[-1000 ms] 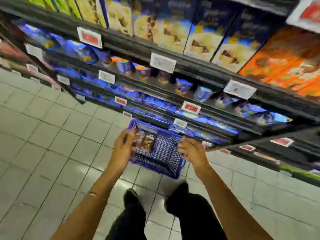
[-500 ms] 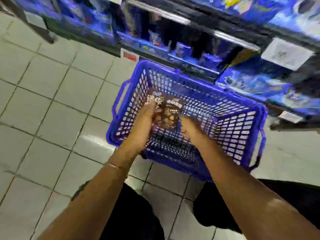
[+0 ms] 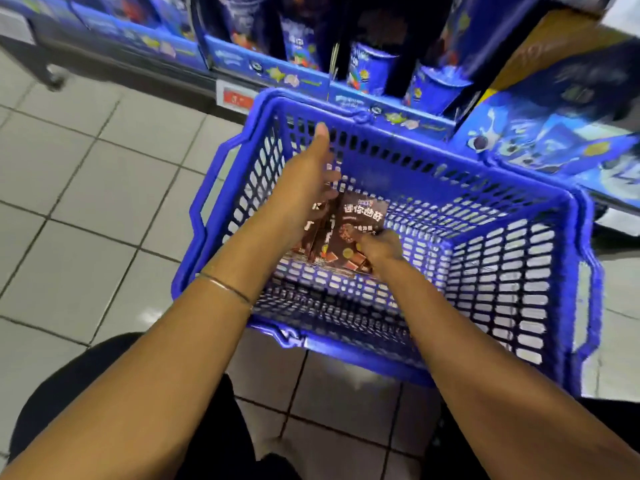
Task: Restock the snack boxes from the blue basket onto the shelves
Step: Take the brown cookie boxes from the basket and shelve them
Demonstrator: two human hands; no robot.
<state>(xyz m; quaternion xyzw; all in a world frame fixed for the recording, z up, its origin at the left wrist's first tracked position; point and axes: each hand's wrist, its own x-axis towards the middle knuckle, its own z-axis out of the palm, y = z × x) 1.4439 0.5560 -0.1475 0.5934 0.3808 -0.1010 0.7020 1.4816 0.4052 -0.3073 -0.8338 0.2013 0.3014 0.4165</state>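
- The floor (image 3: 86,202) is made of pale square tiles with dark lines between them.
- The shelves (image 3: 121,60) run along the top of the view. They are full of blue packs (image 3: 367,67) that stand in rows. The packs are blurry, so I cannot read them.
- The blue basket (image 3: 450,168) sits on the floor, right in front of the bottom shelf. Its walls and bottom are full of little holes. Its handles are folded down on the rim.
- The person's dark trousers (image 3: 121,393) show at the bottom, on both sides of the near end of the basket.
- Both bare arms reach down into the basket.
- The left hand (image 3: 304,188) is on the left side of the boxes. Its thumb sticks up and its fingers curl onto the top of the boxes, so it has hold of them.
- The right hand (image 3: 379,247) is lower, at the right side. Its thumb presses on the front of the nearest box and pinches it.
- The brown snack boxes (image 3: 360,216) are inside the basket, near its left end, between the two hands. They stand tilted, close together. The front one has white writing on it. I cannot tell how many there are.
- A red and white price tag (image 3: 239,97) hangs on the shelf edge, just past the far left corner of the basket.
- A thin bracelet (image 3: 225,289) goes round the left wrist.
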